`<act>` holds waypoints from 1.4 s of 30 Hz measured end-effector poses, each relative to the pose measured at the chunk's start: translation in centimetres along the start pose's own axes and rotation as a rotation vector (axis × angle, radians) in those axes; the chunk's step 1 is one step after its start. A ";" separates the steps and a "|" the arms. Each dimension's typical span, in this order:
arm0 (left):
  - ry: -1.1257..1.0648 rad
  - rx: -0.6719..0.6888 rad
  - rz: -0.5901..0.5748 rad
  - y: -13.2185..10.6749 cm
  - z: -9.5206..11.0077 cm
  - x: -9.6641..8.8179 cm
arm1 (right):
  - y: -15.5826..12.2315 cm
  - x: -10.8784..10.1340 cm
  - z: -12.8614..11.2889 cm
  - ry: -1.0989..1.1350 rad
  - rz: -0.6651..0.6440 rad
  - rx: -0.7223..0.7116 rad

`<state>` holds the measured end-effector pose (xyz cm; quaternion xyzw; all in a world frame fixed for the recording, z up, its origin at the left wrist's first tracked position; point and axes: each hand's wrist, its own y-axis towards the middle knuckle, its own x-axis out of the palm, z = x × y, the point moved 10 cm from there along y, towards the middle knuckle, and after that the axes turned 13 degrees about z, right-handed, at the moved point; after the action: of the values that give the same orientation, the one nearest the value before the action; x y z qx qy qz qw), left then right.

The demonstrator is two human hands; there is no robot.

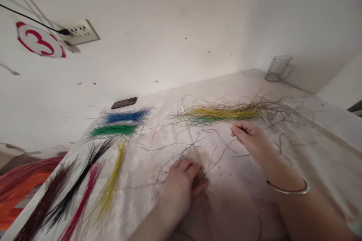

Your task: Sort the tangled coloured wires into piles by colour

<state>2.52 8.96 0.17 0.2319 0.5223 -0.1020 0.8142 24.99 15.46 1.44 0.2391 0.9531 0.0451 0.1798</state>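
Note:
My left hand (183, 180) rests low on the cloth near the front middle, its fingers curled over a small brownish tangle of thin wires (200, 177). Loose ends stick out from under it, and the fingers partly hide the tangle. To the right, my right hand (246, 135) is raised with thumb and forefinger pinched together. A thin dark wire (223, 151) runs from the tangle up to these fingertips. Just beyond the right hand lies a loose pile of yellow wires (223, 113), with green and brown strands mixed in. Several single wires (172, 145) are scattered between the hands and beyond.
On the left lie bundles of blue (127, 116), green (114, 131), black (82, 177), pink (85, 199), yellow (113, 180) and dark brown wires (46, 203). A phone (124, 102) lies by the wall, and a glass mug (278, 68) stands in the far right corner.

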 end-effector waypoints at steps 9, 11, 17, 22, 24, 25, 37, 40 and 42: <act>-0.032 -0.032 -0.064 0.4 0.3 0.4 | 0.3 0.1 0.4 0.003 -0.005 -0.011; -0.036 -0.033 -0.075 0.3 0.1 0.5 | 0.3 0.2 0.4 -0.005 -0.008 -0.017; -0.045 -0.053 -0.081 0.0 -0.7 0.6 | 0.2 0.8 0.9 -0.069 -0.031 -0.038; -0.032 -0.062 -0.058 0.0 -0.3 0.3 | -0.1 1.8 1.1 -0.117 -0.075 -0.045; -0.036 -0.051 -0.050 0.0 -0.4 0.1 | -0.5 2.2 1.0 -0.140 -0.101 -0.041; -0.040 -0.043 -0.032 0.1 -0.5 -0.2 | -0.7 2.5 0.8 -0.156 -0.114 -0.043; 0.240 -0.321 0.094 0.2 -8.1 -3.1 | -2.2 3.8 -0.8 -0.209 -0.181 -0.096; 0.241 -0.354 0.036 0.3 -8.3 -2.3 | -2.2 3.8 -1.0 -0.197 -0.172 -0.121; 0.239 -0.383 0.021 0.4 -8.6 -2.1 | -2.3 3.9 -0.9 -0.195 -0.179 -0.123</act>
<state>-5.18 13.31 -0.79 0.0890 0.6226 0.0356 0.7766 20.43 15.29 0.62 0.1449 0.9441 0.0635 0.2891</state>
